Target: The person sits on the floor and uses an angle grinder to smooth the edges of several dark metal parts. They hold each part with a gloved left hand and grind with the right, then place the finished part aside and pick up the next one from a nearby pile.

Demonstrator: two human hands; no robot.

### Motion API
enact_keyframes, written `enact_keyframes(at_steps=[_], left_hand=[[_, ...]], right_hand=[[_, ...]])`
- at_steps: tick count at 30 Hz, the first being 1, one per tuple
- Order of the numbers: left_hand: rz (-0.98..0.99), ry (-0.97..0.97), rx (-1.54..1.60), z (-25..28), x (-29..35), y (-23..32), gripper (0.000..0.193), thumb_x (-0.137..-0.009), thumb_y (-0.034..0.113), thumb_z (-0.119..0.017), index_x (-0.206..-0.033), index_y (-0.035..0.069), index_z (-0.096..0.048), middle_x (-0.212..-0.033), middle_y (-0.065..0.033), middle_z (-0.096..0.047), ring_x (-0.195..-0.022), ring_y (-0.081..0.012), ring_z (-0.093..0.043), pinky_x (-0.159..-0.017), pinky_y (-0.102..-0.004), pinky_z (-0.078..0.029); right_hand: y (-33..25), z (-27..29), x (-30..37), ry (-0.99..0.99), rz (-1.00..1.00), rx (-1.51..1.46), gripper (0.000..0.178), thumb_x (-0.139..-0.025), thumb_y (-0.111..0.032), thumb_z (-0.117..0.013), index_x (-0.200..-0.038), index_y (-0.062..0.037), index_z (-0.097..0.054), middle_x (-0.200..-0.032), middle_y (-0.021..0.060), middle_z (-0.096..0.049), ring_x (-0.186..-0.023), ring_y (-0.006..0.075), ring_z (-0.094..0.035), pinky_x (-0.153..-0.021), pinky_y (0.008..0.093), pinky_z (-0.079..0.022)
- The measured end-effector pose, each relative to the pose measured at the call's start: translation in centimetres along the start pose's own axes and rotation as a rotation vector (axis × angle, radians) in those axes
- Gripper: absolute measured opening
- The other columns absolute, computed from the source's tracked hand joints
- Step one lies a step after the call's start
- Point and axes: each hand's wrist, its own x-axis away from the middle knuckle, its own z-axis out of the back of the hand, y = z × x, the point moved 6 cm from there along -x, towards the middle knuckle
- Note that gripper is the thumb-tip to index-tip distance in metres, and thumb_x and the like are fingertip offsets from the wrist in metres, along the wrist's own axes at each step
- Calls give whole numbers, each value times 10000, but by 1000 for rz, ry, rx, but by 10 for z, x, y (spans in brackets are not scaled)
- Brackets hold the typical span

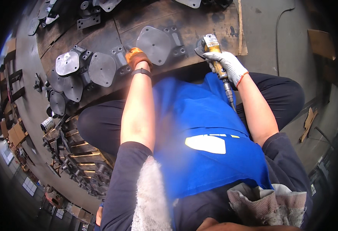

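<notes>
My left hand (138, 57), in an orange and brown glove, is closed with its fingers curled down at the workbench. It sits between a grey metal bracket with holes (120, 57) and a large rounded metal plate (154, 45). What its fingers hold, if anything, is hidden. In a white knitted glove, my right hand (226, 63) is wrapped round the body of a yellow air-powered angle grinder (214, 47). The grinder's disc (200, 47) is at the bench's near edge, apart from the plates. An air hose fitting (228, 90) trails from its lower end toward my lap.
Left of my left hand lie several rounded plates (102, 69) with brackets. More metal parts (89, 22) are farther back on the wooden bench top (211, 19). A slatted pallet (88, 154) holding metal parts stands at lower left. Cardboard (321, 43) and a cable (278, 42) lie on the right.
</notes>
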Motion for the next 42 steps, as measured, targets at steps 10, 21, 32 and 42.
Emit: enact_keyframes(at_steps=[10,21,32,42], left_hand=[[-39,46,206,63,38,42,240,-914,202,-526,-1103,131,-656,-1081,-53,-692,-983,-222,-670,-806,-316,-534],[-577,40,-458,71,31,65,223,-876,213,-572,-1025,136,-718,-1063,-75,-708,-983,-216,-677,-797,-338,-538],[-358,179,-75,53,21,36,261,-920,222,-498,-1029,87,-693,-1000,-125,-707,-908,-287,-685,-787,-393,-539],[158,127,713,62,29,19,503,-960,447,-400,-901,61,-717,-904,-218,-686,-909,-426,-645,-810,-474,-517]], right_hand=[[16,22,-28,17,-39,-344,237,-833,-182,-739,-967,-34,-613,-750,38,-629,-585,133,-603,-546,245,-524],[25,26,-39,83,-91,60,298,-748,-265,-755,-876,-32,-620,-685,60,-602,-591,140,-573,-555,270,-454],[20,13,-36,-48,-120,-214,186,-850,-133,-681,-956,11,-630,-756,79,-653,-593,166,-620,-567,268,-534],[-84,-65,-18,-100,95,408,288,-783,-284,-759,-872,-44,-625,-698,22,-585,-578,109,-557,-518,249,-447]])
